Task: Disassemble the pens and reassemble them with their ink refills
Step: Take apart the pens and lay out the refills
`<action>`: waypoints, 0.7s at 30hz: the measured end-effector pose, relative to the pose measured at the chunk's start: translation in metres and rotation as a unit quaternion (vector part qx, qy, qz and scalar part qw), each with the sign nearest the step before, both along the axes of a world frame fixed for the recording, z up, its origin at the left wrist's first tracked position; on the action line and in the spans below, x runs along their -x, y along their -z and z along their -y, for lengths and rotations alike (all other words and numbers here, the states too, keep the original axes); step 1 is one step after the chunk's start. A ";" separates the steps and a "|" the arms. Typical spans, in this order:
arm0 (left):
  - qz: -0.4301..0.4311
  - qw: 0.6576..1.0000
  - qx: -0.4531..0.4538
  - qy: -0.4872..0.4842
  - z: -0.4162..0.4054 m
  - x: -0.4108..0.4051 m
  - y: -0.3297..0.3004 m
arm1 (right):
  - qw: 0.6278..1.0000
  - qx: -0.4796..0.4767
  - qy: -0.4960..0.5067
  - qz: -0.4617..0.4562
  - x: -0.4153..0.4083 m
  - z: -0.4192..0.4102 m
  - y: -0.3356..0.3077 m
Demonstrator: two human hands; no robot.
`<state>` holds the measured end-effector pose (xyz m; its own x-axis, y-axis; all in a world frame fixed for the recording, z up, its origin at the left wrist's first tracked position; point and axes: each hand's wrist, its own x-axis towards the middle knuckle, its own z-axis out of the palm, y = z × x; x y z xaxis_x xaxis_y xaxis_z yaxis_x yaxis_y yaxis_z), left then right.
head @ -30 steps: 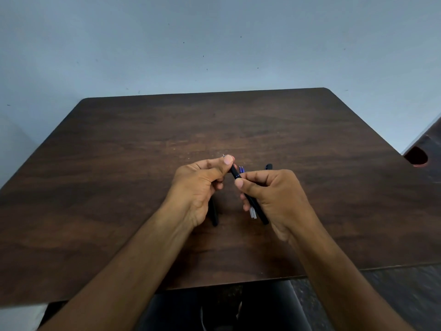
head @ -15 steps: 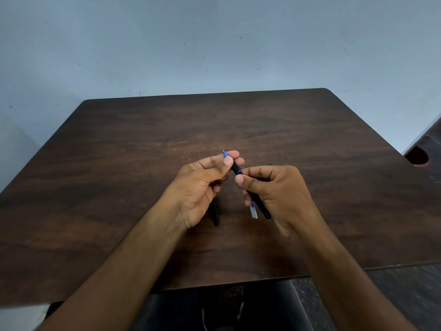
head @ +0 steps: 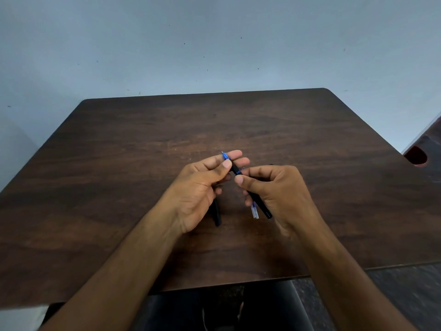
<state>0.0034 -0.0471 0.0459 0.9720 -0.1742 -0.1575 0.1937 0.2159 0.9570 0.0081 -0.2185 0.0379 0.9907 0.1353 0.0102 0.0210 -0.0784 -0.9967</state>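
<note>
A black pen with a blue tip runs slantwise between my two hands above the dark wooden table. My left hand pinches its blue front end between thumb and fingers. Around the black barrel, further back, closes my right hand. Two thin whitish ink refills show just below my right fingers, beside the barrel; whether the hand holds them I cannot tell. Another black pen part lies on the table, half hidden under my left hand.
A pale blue-grey wall stands right behind the table's far edge. At the far right a second dark surface with a reddish round cutout adjoins the table. My dark-clothed legs show below the near edge.
Both hands have shifted slightly up and away from me with the pen. The blue tip now sticks out further past my left fingers than a second ago.
</note>
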 end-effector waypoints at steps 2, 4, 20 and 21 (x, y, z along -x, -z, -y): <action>0.002 0.999 0.013 -0.036 0.002 0.001 0.001 | 1.000 -0.010 -0.002 -0.003 0.001 -0.002 0.000; -0.008 0.997 0.016 -0.079 0.005 0.000 0.001 | 1.000 -0.020 -0.001 -0.004 0.001 -0.004 0.000; 0.001 0.998 0.000 -0.069 0.005 -0.001 0.004 | 1.000 -0.002 0.007 -0.002 0.002 -0.006 0.000; -0.002 0.997 0.001 -0.083 0.006 -0.001 0.004 | 1.000 -0.006 0.008 -0.002 0.002 -0.007 0.000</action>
<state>0.0049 -0.0532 0.0423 0.9867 -0.0118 -0.1620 0.1599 0.2479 0.9555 0.0064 -0.2118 0.0378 0.9928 0.1194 0.0079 0.0160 -0.0667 -0.9976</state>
